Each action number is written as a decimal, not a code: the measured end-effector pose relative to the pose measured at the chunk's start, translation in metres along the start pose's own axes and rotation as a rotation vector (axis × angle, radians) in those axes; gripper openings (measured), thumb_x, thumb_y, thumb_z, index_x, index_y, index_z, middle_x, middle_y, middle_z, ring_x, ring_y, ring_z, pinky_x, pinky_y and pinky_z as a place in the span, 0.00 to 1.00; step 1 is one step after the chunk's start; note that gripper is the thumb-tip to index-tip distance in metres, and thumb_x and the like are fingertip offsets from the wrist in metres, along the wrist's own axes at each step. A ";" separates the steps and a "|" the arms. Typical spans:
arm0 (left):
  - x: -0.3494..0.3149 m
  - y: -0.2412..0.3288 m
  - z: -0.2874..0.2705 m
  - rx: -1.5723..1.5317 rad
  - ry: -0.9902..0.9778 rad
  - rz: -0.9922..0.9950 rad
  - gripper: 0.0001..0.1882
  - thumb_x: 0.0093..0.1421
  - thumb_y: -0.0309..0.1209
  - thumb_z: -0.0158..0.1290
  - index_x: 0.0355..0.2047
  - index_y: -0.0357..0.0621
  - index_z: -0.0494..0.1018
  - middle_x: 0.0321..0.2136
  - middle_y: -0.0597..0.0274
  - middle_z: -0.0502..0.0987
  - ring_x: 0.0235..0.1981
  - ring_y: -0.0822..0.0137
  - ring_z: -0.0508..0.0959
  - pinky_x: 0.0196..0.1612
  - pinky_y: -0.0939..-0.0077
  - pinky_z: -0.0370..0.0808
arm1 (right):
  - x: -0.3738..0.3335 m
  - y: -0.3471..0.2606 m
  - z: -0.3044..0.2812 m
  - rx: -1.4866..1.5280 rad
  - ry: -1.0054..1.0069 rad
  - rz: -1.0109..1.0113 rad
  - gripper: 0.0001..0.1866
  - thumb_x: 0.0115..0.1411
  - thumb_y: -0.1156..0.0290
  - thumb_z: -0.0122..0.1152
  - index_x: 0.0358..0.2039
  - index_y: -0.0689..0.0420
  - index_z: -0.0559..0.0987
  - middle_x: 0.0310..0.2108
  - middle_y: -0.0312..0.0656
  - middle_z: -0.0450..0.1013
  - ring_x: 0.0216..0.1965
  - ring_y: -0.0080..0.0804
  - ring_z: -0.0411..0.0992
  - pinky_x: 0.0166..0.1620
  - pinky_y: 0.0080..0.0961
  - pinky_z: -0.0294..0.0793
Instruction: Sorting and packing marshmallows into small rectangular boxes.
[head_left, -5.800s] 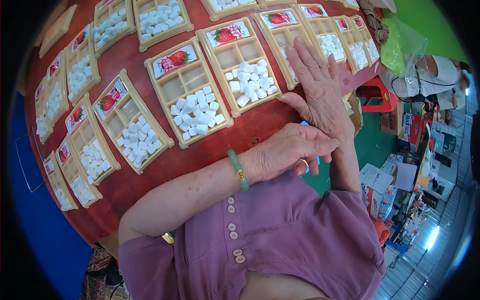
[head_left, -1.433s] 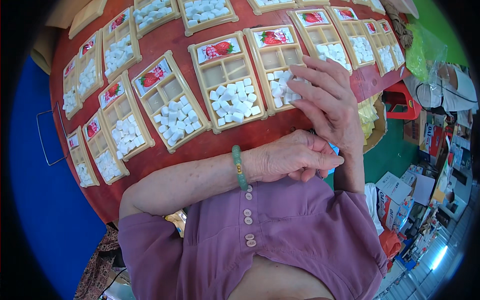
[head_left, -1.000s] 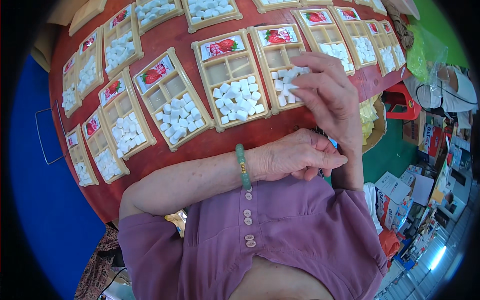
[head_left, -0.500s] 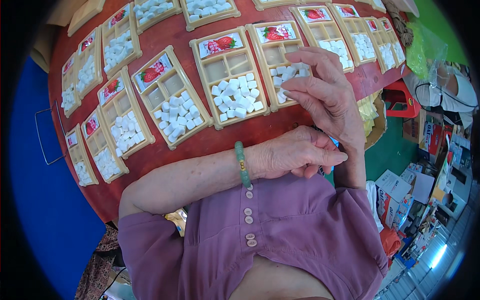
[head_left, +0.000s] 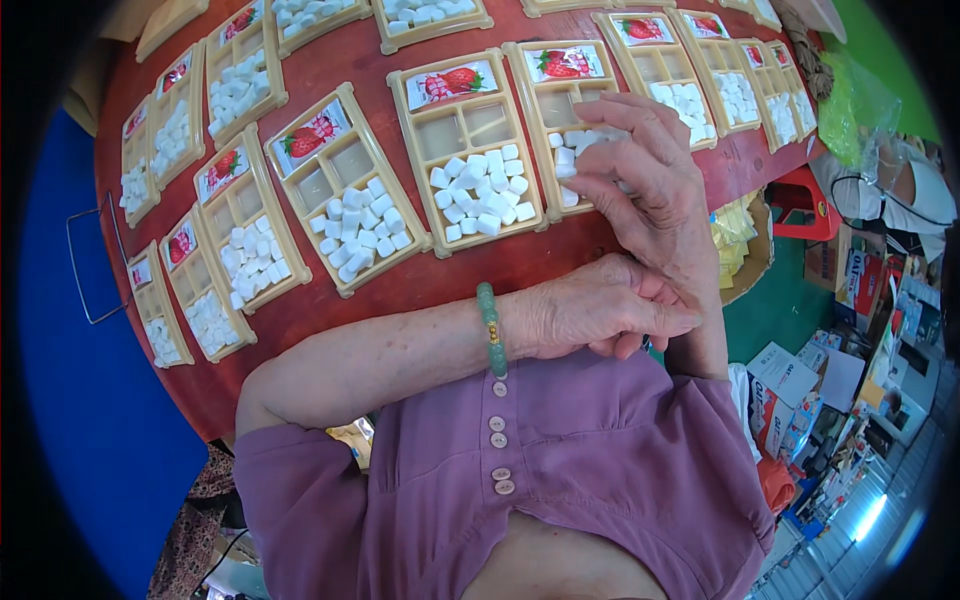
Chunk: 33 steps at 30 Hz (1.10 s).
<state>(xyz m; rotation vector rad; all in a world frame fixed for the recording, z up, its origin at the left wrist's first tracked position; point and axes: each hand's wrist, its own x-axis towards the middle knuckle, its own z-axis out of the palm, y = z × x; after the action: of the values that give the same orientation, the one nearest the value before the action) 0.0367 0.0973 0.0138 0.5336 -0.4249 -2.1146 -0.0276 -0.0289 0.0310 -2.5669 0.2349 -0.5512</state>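
My right hand [head_left: 660, 180] hovers over the right part of a beige compartment tray [head_left: 549, 108], its fingers curved and apart. White marshmallow-like cubes [head_left: 566, 158] lie under those fingertips, and the hand hides part of them. No held piece can be made out in it. Close by, my left hand [head_left: 590, 312] is closed with curled fingers beside my right wrist; whatever it holds, if anything, is hidden. A green bead bracelet [head_left: 492, 330] circles my left wrist. The tray just left [head_left: 396, 95] holds more cubes [head_left: 482, 192] and a strawberry-printed packet [head_left: 450, 84].
Similar trays with cubes and packets, such as one at the left [head_left: 297, 262], stand in rows on the red table [head_left: 400, 300]. Right of my arm is a cardboard box of yellow packets [head_left: 735, 235], with a red stool [head_left: 808, 210] beyond it.
The whole view has shifted slightly, the middle trays appearing a little farther right. My right hand stays over the same tray with its fingers a bit lower. My left hand keeps its curled pose.
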 end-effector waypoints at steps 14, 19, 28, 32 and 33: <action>0.003 -0.001 0.001 0.027 0.028 0.025 0.20 0.58 0.48 0.61 0.34 0.43 0.74 0.26 0.67 0.72 0.19 0.81 0.67 0.20 0.85 0.60 | -0.002 0.001 -0.001 -0.087 -0.040 -0.079 0.11 0.45 0.75 0.72 0.31 0.55 0.83 0.49 0.38 0.75 0.57 0.44 0.68 0.56 0.37 0.67; 0.001 0.001 0.001 0.054 0.002 0.003 0.19 0.64 0.44 0.57 0.41 0.39 0.73 0.31 0.67 0.72 0.22 0.84 0.66 0.21 0.89 0.57 | -0.004 0.004 -0.009 0.034 -0.088 -0.059 0.15 0.52 0.73 0.68 0.42 0.54 0.80 0.54 0.40 0.73 0.61 0.41 0.66 0.60 0.44 0.62; 0.000 0.001 0.004 0.088 0.038 0.000 0.16 0.62 0.44 0.59 0.34 0.43 0.72 0.27 0.69 0.71 0.21 0.84 0.65 0.20 0.88 0.57 | -0.012 0.006 -0.014 -0.120 -0.361 -0.090 0.30 0.64 0.52 0.52 0.64 0.53 0.69 0.65 0.41 0.64 0.69 0.42 0.57 0.70 0.49 0.44; 0.000 0.001 0.005 0.116 0.055 0.026 0.17 0.62 0.44 0.59 0.34 0.43 0.72 0.27 0.70 0.70 0.20 0.84 0.65 0.20 0.88 0.57 | -0.013 0.004 -0.015 -0.079 -0.397 -0.070 0.34 0.65 0.45 0.46 0.65 0.53 0.67 0.66 0.41 0.62 0.69 0.43 0.55 0.71 0.49 0.41; 0.000 0.001 0.005 0.117 0.051 0.025 0.17 0.62 0.44 0.59 0.34 0.43 0.72 0.27 0.70 0.70 0.20 0.84 0.65 0.20 0.88 0.57 | -0.012 0.004 -0.014 -0.072 -0.356 -0.075 0.35 0.64 0.45 0.49 0.66 0.51 0.66 0.67 0.40 0.61 0.69 0.41 0.56 0.71 0.51 0.40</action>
<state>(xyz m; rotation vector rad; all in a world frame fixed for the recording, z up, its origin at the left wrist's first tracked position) 0.0350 0.0976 0.0185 0.6445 -0.5259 -2.0565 -0.0447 -0.0349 0.0362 -2.6961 0.0351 -0.1055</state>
